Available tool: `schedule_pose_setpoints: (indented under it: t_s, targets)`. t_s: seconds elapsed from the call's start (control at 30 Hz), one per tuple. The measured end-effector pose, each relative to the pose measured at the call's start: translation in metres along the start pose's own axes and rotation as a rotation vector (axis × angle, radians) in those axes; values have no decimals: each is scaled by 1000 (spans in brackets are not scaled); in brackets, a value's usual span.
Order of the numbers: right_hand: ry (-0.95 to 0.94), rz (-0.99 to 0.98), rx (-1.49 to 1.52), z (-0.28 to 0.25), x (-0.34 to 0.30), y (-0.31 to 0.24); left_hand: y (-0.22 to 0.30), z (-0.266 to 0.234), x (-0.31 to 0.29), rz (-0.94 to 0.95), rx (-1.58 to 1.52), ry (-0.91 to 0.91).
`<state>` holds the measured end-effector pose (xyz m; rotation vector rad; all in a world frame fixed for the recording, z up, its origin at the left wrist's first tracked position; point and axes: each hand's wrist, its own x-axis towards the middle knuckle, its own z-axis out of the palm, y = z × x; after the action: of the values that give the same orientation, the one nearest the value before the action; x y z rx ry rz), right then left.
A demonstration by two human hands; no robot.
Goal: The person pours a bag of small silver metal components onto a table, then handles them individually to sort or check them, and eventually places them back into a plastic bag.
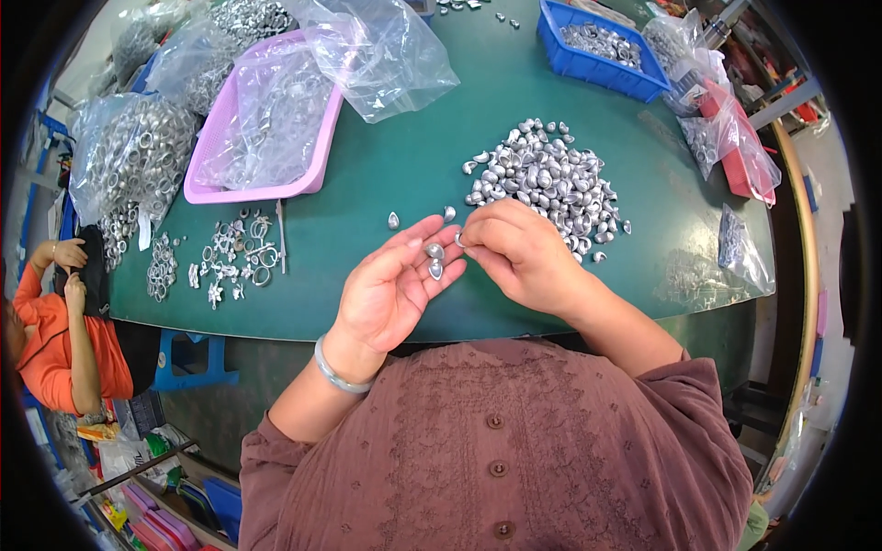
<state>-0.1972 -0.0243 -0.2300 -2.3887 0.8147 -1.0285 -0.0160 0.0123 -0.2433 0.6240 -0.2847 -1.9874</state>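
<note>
My left hand (pixel 393 292) lies palm up over the near part of the green table, its fingers stretched out. Small silver teardrop-shaped metal pieces (pixel 435 260) rest on its fingers. Close beside it, my right hand (pixel 524 253) pinches another small silver metal piece (pixel 459 239) between thumb and fingertips, mostly covered by them. Behind the right hand spreads a large heap of similar silver pieces (pixel 542 165). Two single pieces lie apart from the heap, one loose piece (pixel 393 220) to the left and another loose piece (pixel 449 214) just beyond my left fingertips.
A pink basket (pixel 197 190) with clear plastic bags stands at left, near a bag of metal rings (pixel 138 156). Loose rings and castings (pixel 234 253) lie before it. A blue bin (pixel 625 84) and a red bin (pixel 735 170) stand at right. A person in orange (pixel 73 340) is at far left.
</note>
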Motion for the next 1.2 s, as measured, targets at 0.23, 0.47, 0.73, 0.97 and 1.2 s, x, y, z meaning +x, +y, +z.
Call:
schedule_pose_setpoints:
  t_s: [0.23,0.47,0.73,0.97,1.2]
  targets:
    - [26,20,61,-2,0,-2,1,4,-1,-6,31,48]
    - [75,2,102,-7,3,-8,0,-9,3,-15,-204,-106]
    - [90,-7,117,-10,2,-12,-3,-17,5,-39,-368,-269]
    - [95,-19,112,-10,2,-11,-2,-14,5,-58,-395,-265]
    - [97,-15,107,-12,2,-13,-1,-16,6,-43,-376,-296]
